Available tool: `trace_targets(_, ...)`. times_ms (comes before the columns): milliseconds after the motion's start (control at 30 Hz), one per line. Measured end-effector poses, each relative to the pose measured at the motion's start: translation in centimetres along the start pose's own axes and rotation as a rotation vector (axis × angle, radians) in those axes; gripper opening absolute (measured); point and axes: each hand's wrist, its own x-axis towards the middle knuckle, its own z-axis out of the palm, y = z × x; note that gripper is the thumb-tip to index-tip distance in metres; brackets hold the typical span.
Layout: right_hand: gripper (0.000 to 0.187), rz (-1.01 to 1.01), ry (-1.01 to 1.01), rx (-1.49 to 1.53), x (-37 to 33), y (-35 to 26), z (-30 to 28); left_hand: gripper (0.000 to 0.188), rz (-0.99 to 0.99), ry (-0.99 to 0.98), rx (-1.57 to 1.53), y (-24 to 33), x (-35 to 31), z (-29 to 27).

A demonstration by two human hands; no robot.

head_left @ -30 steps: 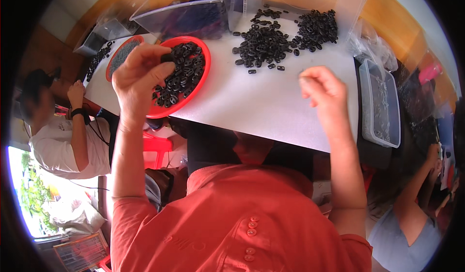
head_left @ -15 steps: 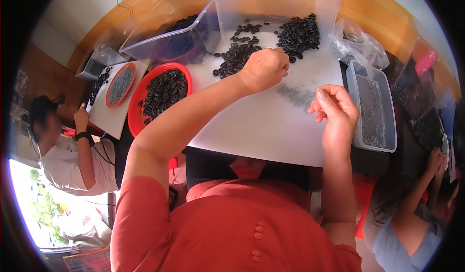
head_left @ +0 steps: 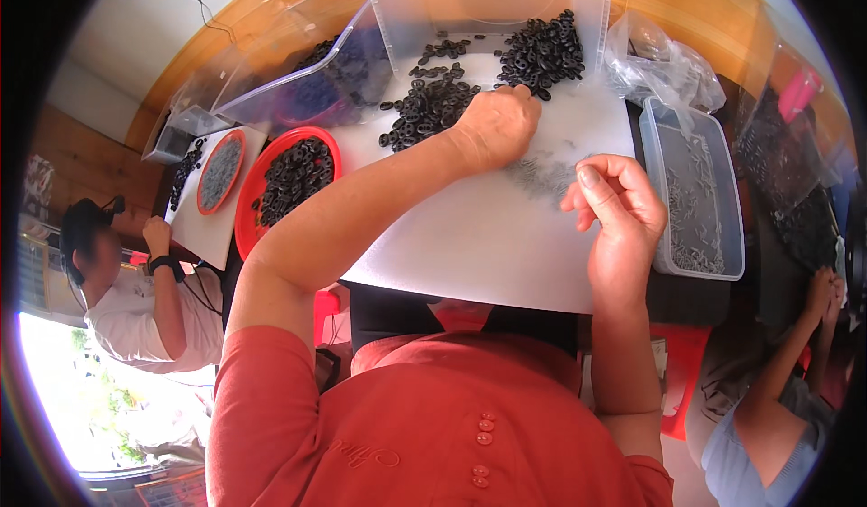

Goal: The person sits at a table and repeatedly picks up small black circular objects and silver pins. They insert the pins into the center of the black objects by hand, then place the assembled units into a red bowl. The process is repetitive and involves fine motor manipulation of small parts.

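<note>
My left hand is closed, its knuckles up, at the near edge of the right heap of black oval ring-like parts. Its fingertips are hidden, so what they hold cannot be made out. A second heap of the same black parts lies just left of that hand. My right hand is raised with thumb and fingers pinched together; anything between them is too small to tell. Between the hands, small thin grey metal pieces lie scattered on the white work surface.
A red basin of black parts stands at the left. At the right is a clear tub holding grey pieces, with plastic bags behind it. Clear bins line the back. Co-workers sit on both sides.
My left hand has shifted a little away from me and right, up to the right heap. The right hand stays pinched in about the same place. The whole view has tilted slightly.
</note>
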Motion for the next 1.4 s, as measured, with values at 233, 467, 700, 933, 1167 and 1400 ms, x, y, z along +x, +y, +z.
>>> trace_targets(233,0.010,-0.072,0.013,-0.090,-0.1,0.4,0.5,0.017,-0.354,-0.068,-1.027,2.6,-4.4,-6.2)
trace_targets(467,0.008,-0.036,-0.350,-0.121,-2.1,1.0,2.0,0.017,-0.882,-0.021,-1.875,7.6,-12.2,-8.1)
trace_targets(700,0.009,-0.373,-0.414,-0.349,-2.9,1.8,2.4,0.015,-0.908,0.028,-1.950,8.1,-14.3,-7.8)
trace_targets(933,0.008,-0.142,-0.319,-0.232,-3.3,1.9,1.9,0.012,-0.257,0.268,-0.482,1.0,-11.3,-4.9)
trace_targets(1167,0.009,0.004,-0.315,-0.250,-3.4,1.9,1.2,0.012,0.024,0.021,0.027,-2.1,-8.4,-2.8)
trace_targets(1400,0.008,0.005,-0.305,-0.253,-3.4,1.9,1.3,0.013,-0.076,0.059,-0.067,-0.5,-9.5,-3.0)
